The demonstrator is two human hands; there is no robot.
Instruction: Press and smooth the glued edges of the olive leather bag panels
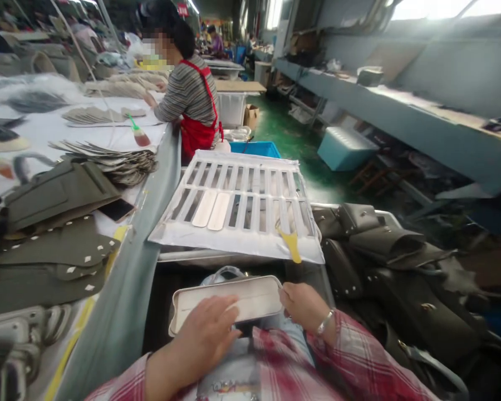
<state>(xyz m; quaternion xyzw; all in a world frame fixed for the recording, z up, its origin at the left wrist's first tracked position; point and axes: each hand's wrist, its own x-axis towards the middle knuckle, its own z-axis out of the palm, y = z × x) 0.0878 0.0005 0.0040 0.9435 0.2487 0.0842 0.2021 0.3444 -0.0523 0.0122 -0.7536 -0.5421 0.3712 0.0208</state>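
A long cream-coloured strip with rounded corners lies tilted just above my lap. A thin line runs along its middle, and a second layer shows at its left end. My left hand rests palm down across the strip's left half, its fingers stretched out over the surface. At the strip's right end, my right hand has its fingers closed in a pinch at the edge. Whether it also holds something small is hidden. Beyond them stands a white slotted rack, with two similar cream pieces lying on it.
A yellow tag-like piece hangs on the rack's front edge. Olive bag parts cover the table on the left, near a glue bottle. Olive bags are heaped on the right. A co-worker in a red apron stands ahead.
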